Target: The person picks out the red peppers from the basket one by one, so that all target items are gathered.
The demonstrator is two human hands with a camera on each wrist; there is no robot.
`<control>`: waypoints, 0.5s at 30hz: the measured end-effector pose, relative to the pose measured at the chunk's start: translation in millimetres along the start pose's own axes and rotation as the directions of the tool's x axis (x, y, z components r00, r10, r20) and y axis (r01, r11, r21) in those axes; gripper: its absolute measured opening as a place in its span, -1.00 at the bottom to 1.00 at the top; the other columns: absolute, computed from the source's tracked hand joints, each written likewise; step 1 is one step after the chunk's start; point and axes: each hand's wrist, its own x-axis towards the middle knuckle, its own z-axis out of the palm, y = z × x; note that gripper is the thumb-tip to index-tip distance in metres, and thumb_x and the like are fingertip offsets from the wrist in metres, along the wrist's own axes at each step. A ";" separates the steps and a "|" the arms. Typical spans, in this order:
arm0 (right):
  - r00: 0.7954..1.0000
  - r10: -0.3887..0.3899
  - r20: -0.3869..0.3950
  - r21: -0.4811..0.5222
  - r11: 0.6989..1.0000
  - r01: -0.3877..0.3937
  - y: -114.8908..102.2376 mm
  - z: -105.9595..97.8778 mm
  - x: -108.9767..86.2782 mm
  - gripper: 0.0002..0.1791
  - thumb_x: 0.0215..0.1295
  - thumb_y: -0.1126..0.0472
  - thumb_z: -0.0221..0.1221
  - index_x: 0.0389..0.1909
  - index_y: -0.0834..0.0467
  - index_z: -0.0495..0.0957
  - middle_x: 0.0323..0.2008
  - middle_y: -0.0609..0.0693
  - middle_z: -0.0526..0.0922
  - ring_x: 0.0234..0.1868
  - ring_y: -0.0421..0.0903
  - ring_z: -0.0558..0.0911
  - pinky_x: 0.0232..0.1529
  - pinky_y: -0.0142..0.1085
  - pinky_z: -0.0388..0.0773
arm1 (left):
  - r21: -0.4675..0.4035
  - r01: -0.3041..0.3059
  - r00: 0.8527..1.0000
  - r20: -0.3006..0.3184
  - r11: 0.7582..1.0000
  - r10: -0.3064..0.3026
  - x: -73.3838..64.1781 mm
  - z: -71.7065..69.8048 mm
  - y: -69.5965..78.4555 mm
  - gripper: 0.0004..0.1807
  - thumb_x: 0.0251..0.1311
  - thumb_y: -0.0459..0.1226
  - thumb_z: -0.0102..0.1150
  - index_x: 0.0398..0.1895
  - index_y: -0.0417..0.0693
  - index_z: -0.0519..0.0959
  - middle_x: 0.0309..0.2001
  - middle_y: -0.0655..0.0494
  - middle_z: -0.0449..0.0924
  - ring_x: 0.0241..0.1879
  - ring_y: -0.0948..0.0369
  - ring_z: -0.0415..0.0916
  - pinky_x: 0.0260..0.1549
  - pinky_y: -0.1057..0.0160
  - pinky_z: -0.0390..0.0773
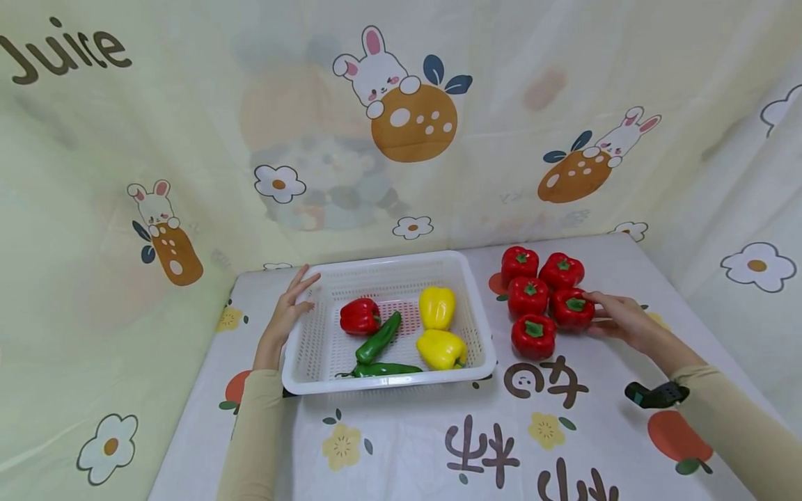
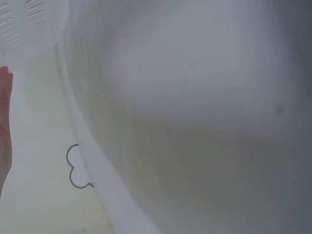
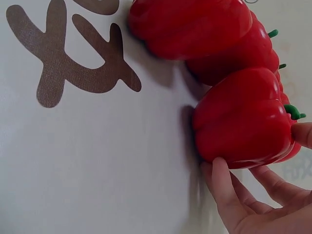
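My left hand [image 1: 285, 316] rests at the left rim of a white plastic basket [image 1: 388, 384], its fingers spread and fairly straight. In the left wrist view only part of this hand [image 2: 5, 122] shows, beside the basket wall [image 2: 29, 34]. Inside the basket lie a red bell pepper [image 1: 360, 317], two yellow bell peppers [image 1: 436, 308] and two long green peppers [image 1: 379, 339]. On the right, my right hand [image 1: 626, 321] grips a red bell pepper [image 1: 571, 311] by its right side, fingers and thumb set against it. That pepper [image 3: 243, 117] still stands among its neighbours.
Several more red bell peppers [image 1: 528, 297] stand close together right of the basket, stems up. Beneath everything is a white printed tablecloth [image 1: 407, 452]. Patterned cloth [image 1: 501, 160] hangs behind and at both sides. A dark strap [image 1: 656, 394] sits at my right wrist.
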 end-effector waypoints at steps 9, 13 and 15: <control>0.999 -0.014 0.035 -0.036 0.999 0.015 -9.6 -5.5 -2.7 -0.11 0.49 -0.22 -0.18 0.50 0.38 -0.14 0.41 0.51 -0.03 -0.14 -0.18 0.55 0.05 -0.10 0.58 | 0.005 0.007 1.000 -0.003 1.000 -0.007 0.3 -0.4 0.1 -0.38 0.10 -0.67 -0.06 0.33 -0.46 0.32 0.57 -0.13 -0.14 0.54 -0.07 -0.33 0.40 -0.22 -0.27; 0.999 -0.036 0.019 -0.117 0.992 0.038 -18.3 -9.3 -3.2 -0.13 0.51 -0.21 -0.22 0.49 0.41 -0.13 0.41 0.54 -0.02 0.00 0.05 0.56 0.05 -0.08 0.58 | 0.008 -0.001 1.000 -0.001 1.000 0.001 0.1 -0.8 -0.6 -0.38 0.10 -0.67 -0.06 0.33 -0.46 0.32 0.56 -0.13 -0.14 0.54 -0.07 -0.33 0.40 -0.22 -0.26; 0.998 -0.060 0.004 -0.169 0.984 0.060 -23.8 -11.3 -2.7 -0.14 0.52 -0.20 -0.23 0.48 0.43 -0.10 0.39 0.56 0.03 0.11 0.24 0.51 0.04 -0.07 0.58 | 0.006 -0.002 1.000 -0.001 1.000 0.002 0.1 -0.9 -0.7 -0.38 0.10 -0.67 -0.06 0.33 -0.46 0.32 0.56 -0.15 -0.14 0.54 -0.07 -0.33 0.40 -0.22 -0.26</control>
